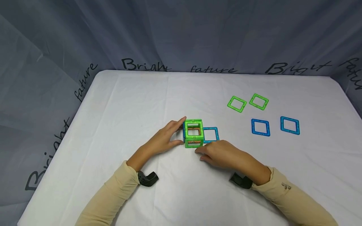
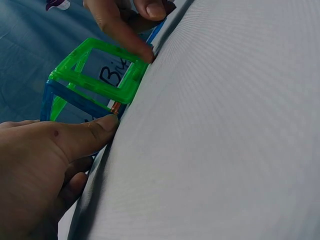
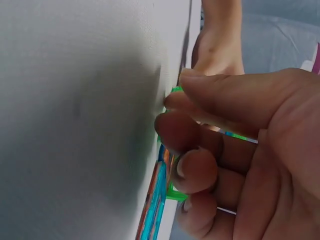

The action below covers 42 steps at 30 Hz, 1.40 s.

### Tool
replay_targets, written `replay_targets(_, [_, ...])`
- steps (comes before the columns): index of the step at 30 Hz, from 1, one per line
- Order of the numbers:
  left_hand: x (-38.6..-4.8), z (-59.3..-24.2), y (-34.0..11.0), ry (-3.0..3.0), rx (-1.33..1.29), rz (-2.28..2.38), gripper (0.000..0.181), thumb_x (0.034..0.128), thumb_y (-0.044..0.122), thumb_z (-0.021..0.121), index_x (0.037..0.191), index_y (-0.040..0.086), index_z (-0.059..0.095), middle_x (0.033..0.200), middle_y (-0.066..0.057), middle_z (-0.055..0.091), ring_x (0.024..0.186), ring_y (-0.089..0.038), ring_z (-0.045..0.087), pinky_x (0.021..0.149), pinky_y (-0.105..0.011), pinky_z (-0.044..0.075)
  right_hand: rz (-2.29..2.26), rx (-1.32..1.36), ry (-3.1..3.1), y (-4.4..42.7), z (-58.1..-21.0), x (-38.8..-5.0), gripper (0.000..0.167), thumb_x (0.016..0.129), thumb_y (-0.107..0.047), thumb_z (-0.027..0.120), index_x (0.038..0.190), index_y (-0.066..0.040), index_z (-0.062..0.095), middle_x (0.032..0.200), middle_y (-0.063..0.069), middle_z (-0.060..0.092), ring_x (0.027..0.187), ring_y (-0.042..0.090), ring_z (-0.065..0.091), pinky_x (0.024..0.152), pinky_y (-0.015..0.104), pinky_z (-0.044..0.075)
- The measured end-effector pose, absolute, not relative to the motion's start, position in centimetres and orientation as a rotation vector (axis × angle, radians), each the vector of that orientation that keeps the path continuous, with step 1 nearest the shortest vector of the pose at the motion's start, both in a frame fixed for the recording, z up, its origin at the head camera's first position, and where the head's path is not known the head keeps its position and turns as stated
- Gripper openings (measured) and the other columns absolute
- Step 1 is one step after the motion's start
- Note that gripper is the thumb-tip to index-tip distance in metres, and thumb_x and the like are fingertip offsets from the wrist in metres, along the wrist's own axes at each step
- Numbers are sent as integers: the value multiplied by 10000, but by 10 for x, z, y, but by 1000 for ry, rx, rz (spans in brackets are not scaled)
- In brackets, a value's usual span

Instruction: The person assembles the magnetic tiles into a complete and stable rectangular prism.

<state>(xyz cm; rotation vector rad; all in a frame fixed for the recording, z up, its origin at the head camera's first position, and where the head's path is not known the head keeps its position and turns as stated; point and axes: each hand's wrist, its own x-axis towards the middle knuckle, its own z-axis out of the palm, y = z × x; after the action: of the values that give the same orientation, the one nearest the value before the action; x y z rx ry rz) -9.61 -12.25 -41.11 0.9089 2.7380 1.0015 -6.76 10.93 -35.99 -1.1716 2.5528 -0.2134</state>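
A small cube of magnetic tile frames [image 1: 194, 136] stands at the middle of the table, green on top and front, blue on its left, with orange showing inside. Against its left side lie the extended fingers of my left hand [image 1: 159, 141], the thumb at the near left corner. At the near right corner, my right hand [image 1: 220, 153] touches the green front tile's lower edge with a fingertip [image 2: 147, 54]; its other fingers are loosely bent and nothing shows in the palm. A blue tile [image 1: 210, 128] lies flat beside the cube's right side, partly covered by the right hand.
Two loose green tiles [image 1: 234, 108] lie farther back on the right. Two blue tiles [image 1: 260, 134] lie flat nearer, right of the cube. A white cloth covers the table [image 1: 127, 103], and grey curtains [image 1: 181, 34] with handwriting hang behind it.
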Motion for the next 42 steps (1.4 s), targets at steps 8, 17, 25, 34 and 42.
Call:
replay_targets(8, [-97,-412,-123,2733,914,1003,834,810,184,696,1469,173,185,1228,-80,466,1160,-173,512,967,-349,418,-219,-1167,2542,108,-366,-71,358,847,-221,644,1198,-165,603,669,11,632,551,79,495,556,261,449])
replay_targets(17, [-97,-411,-122,2728,934,1009,862,797,231,712,1471,165,177,1235,-83,463,1161,-174,503,984,-364,403,-209,-1141,2539,109,-367,-73,421,855,-232,634,1265,-177,554,742,43,660,630,126,568,625,329,501])
replay_targets(25, [-96,-410,-122,2731,899,1014,879,786,334,711,1471,206,176,1247,-71,457,1160,-170,500,981,-378,405,-269,-1149,2512,111,-363,-74,413,865,-255,620,1265,-175,550,679,15,636,629,112,586,633,329,500])
replay_targets(34, [-96,-411,-122,2742,912,1016,882,781,330,716,1470,197,182,1240,-81,460,1146,-178,508,968,-379,415,-302,-1158,2498,113,-361,-76,398,865,-251,620,1250,-172,559,719,30,653,600,74,538,605,312,483])
replay_targets(42, [-96,-412,-123,2744,915,1006,880,785,340,710,1471,205,177,1228,-81,461,1140,-172,512,960,-377,422,-384,-1118,2469,122,-357,-85,343,863,-238,623,1197,-161,612,644,-57,572,569,29,442,550,209,386])
